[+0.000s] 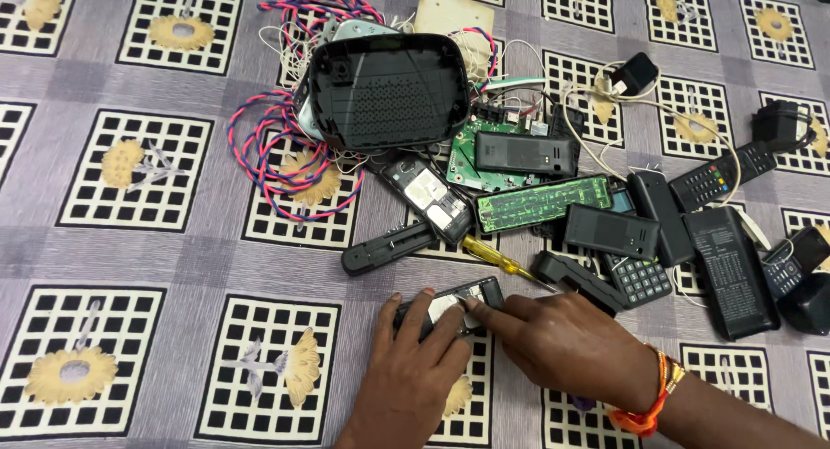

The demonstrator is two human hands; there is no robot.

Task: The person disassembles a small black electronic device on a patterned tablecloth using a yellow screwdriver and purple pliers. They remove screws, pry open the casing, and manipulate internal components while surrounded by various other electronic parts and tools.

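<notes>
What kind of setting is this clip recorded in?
Probably a home, used as an informal electronics repair spot: a patterned bedsheet serves as the work surface, strewn with a circuit board, a yellow screwdriver and twisted wires.
</notes>
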